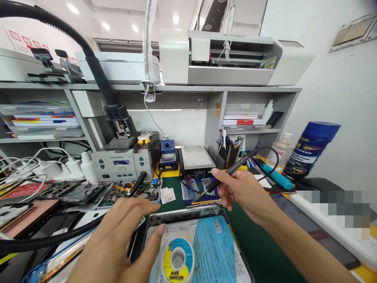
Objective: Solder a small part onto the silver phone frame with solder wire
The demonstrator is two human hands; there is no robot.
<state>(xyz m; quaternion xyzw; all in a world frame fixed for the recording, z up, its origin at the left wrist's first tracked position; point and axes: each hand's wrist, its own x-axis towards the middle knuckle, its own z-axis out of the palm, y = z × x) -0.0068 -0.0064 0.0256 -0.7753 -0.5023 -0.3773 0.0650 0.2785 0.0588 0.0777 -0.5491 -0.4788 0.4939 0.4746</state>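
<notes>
Nearest, the left hand (pixel 118 239) is loosely open, thumb apart from the fingers, nothing visible in its grasp. Just right of it, a solder spool (pixel 188 259) lies on a blue-and-white printed surface (pixel 215 243). Farther right, the right hand (pixel 246 192) grips a soldering iron (pixel 232 169), tip pointing left and nearward.

At lower centre, a spool (pixel 178 274) lies on a flat packet (pixel 213 247); a tray (pixel 161 189) with circuit boards (pixel 118 192) in it sits behind, to the left. Right of centre, a soldering iron (pixel 213 185) in the right hand (pixel 241 188) is before a heating plate (pixel 198 157). A spray can (pixel 312 149) stands farther right.
</notes>
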